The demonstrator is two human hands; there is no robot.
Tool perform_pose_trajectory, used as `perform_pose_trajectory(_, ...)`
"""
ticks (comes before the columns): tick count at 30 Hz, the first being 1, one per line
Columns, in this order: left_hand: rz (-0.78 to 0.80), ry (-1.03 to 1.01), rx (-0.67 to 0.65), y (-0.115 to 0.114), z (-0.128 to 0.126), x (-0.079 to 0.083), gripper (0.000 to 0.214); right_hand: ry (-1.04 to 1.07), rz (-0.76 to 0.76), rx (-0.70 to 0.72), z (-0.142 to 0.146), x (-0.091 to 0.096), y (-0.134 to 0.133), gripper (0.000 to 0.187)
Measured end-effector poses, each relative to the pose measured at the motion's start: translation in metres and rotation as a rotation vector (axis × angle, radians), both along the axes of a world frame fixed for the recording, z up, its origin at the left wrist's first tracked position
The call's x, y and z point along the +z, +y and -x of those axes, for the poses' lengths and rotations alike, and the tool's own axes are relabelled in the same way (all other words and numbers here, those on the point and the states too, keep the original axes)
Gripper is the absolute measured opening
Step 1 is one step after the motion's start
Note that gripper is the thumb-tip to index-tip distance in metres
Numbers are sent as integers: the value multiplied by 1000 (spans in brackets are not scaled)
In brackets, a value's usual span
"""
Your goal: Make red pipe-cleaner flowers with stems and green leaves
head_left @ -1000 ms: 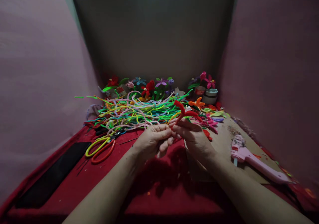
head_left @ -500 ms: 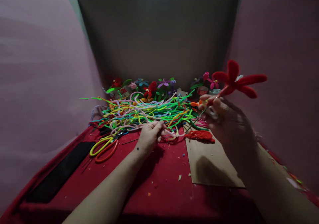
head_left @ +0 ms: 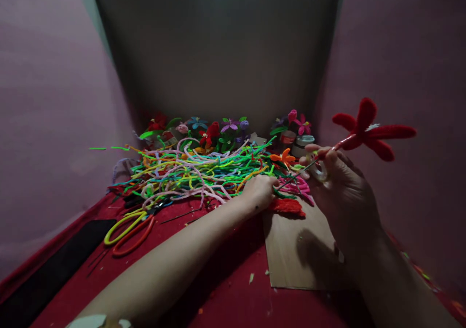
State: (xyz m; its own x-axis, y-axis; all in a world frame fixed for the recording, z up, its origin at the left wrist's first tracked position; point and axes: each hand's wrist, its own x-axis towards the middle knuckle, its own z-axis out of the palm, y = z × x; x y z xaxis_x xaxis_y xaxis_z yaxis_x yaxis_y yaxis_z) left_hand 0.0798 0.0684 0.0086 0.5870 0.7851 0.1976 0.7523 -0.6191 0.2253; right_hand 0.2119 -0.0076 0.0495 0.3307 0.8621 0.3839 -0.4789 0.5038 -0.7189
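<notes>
– A grey wall (head_left: 218, 56) stands behind a table (head_left: 229, 279) draped in red. What's in the right hand (head_left: 345, 192)?
– Its thumb and fingers are pinched together on the stem (head_left: 299, 173) of a red flower (head_left: 364, 129), whose head spreads out at 1 o'clock from that hand. A pale ring (head_left: 320, 172) sits by the fingers too. The stem slants down at 8 o'clock toward the left hand (head_left: 259, 192).
– And does that one grip anything?
– I can't tell; its fingertips are mostly hidden.
– What lies around it?
– A pile of coloured pipe cleaners (head_left: 204, 167) at 10 o'clock, red fuzzy strips (head_left: 287, 207) just beside it at 4, a tan board (head_left: 291, 265) at 5, and scissors (head_left: 149, 215) well apart at 9.
</notes>
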Motion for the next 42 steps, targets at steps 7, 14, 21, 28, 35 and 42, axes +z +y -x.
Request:
perform_pose_trajectory(7, 35, 39, -73, 8, -18, -5, 22, 91, 58, -15, -4, -1, 5, 5)
perform_pose_trajectory(14, 159, -362, -28, 12, -2, -8, 19, 125, 75, -28, -5, 3, 4, 9)
perform_pose_trajectory(21, 616, -844, -53, 2, 3, 2, 21, 144, 107, -22, -6, 2, 4, 3)
perform_pose_trajectory(28, 951, -1157, -51, -10, 24, 6, 10, 122, 86, 48, 2, -4, 6, 6)
perform_pose_trajectory(35, 898, -1377, 25, -13, 49, 11, 27, 71, 141, 195, 9, -15, 10, 5)
perform_pose_trajectory(42, 893, -1493, -148, -30, 63, 21, 32, -14, 382, 468, 34, -37, 9, 14)
